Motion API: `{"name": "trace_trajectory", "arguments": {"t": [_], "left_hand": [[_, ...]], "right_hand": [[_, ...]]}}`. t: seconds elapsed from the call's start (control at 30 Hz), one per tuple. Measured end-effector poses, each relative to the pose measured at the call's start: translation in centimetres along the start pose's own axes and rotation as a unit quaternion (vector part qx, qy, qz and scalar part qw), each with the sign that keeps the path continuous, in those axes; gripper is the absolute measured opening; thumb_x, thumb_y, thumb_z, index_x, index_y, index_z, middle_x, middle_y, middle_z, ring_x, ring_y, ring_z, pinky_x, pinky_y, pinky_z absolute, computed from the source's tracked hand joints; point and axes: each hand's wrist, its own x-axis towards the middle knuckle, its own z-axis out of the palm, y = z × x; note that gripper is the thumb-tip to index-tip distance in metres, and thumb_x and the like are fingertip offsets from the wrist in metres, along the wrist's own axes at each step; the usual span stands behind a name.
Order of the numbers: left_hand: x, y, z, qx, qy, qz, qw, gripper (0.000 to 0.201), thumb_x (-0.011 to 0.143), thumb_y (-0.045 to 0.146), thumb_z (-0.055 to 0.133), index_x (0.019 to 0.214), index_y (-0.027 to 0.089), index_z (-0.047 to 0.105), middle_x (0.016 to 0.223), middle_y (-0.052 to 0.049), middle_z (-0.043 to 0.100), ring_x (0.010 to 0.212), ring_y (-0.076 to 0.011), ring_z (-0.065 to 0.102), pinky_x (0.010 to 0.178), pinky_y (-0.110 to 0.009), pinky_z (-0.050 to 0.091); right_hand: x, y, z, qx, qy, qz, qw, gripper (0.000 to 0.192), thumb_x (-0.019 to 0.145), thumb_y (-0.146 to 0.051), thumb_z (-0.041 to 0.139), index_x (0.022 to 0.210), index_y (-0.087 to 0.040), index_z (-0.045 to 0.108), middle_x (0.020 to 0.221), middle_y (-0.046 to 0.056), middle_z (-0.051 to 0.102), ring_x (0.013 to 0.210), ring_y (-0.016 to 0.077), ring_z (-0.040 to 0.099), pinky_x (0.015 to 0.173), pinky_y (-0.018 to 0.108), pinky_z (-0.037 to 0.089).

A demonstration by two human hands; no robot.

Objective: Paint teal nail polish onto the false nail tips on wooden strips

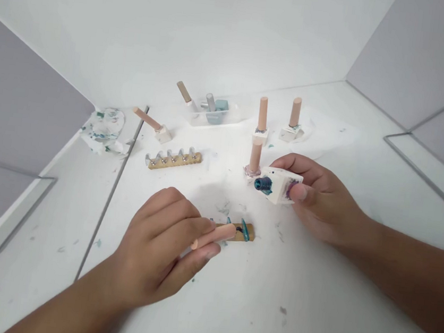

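My left hand (165,245) grips a tan brush cap (216,235) like a pen, its tip over a small wooden strip (247,233) that carries teal painted nail tips (244,229). My right hand (318,199) holds a white square polish bottle (282,185) tilted on its side, its open teal-stained neck (263,184) facing left. Just behind that bottle stands another bottle with a tan cap (255,159).
A second wooden strip with clear nail tips (173,159) lies at centre left. Two capped bottles (262,120) (293,120) stand behind, one lies tipped (152,124). A clear tray (212,113) sits at the back, stained tissue (104,129) to the left, wire frames (427,158) at both sides.
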Motion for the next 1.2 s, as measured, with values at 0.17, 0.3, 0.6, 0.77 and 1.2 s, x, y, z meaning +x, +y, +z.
{"name": "trace_trajectory", "arguments": {"t": [0.17, 0.3, 0.6, 0.77, 1.2], "left_hand": [[0.07, -0.26, -0.01, 0.005, 0.007, 0.006, 1.000, 0.005, 0.090, 0.011, 0.057, 0.093, 0.014, 0.060, 0.071, -0.002, 0.062, 0.064, -0.0142, 0.051, 0.060, -0.031, 0.041], [0.00, -0.36, 0.08, 0.010, 0.019, -0.008, 1.000, 0.004, 0.089, 0.010, 0.059, 0.092, 0.013, 0.059, 0.069, -0.002, 0.060, 0.064, -0.0136, 0.049, 0.059, -0.030, 0.040], [0.06, -0.27, 0.12, 0.004, 0.014, -0.005, 1.000, 0.005, 0.090, 0.009, 0.058, 0.094, 0.012, 0.059, 0.071, -0.001, 0.059, 0.065, -0.0128, 0.048, 0.061, -0.030, 0.040], [0.24, -0.08, 0.37, 0.010, 0.021, -0.013, 1.000, 0.002, 0.089, 0.010, 0.060, 0.091, 0.011, 0.060, 0.070, -0.001, 0.058, 0.064, -0.0127, 0.047, 0.061, -0.029, 0.039], [-0.17, -0.20, 0.43, -0.005, 0.006, -0.003, 1.000, 0.004, 0.089, 0.009, 0.060, 0.091, 0.011, 0.061, 0.071, -0.002, 0.058, 0.066, -0.0143, 0.048, 0.061, -0.031, 0.039]], "right_hand": [[-0.04, 0.08, 0.01, 0.028, -0.011, 0.012, 0.999, 0.035, 0.073, -0.052, 0.082, 0.092, -0.025, 0.068, 0.086, 0.000, 0.066, 0.080, 0.0150, 0.060, 0.075, 0.029, 0.051], [-0.03, 0.08, 0.06, 0.024, -0.003, 0.011, 1.000, 0.034, 0.072, -0.050, 0.082, 0.091, -0.026, 0.069, 0.086, 0.000, 0.066, 0.080, 0.0148, 0.060, 0.076, 0.029, 0.050], [-0.10, -0.07, -0.05, 0.016, 0.001, 0.011, 1.000, 0.037, 0.070, -0.054, 0.083, 0.091, -0.026, 0.069, 0.087, 0.000, 0.067, 0.082, 0.0160, 0.060, 0.077, 0.031, 0.050], [-0.09, 0.07, -0.02, 0.041, -0.006, 0.015, 0.999, 0.036, 0.070, -0.052, 0.084, 0.092, -0.027, 0.070, 0.089, -0.001, 0.068, 0.084, 0.0139, 0.062, 0.078, 0.027, 0.051], [-0.01, 0.07, 0.02, 0.053, -0.006, 0.018, 0.998, 0.032, 0.070, -0.050, 0.084, 0.090, -0.028, 0.072, 0.090, -0.003, 0.068, 0.085, 0.0111, 0.061, 0.078, 0.023, 0.052]]}}
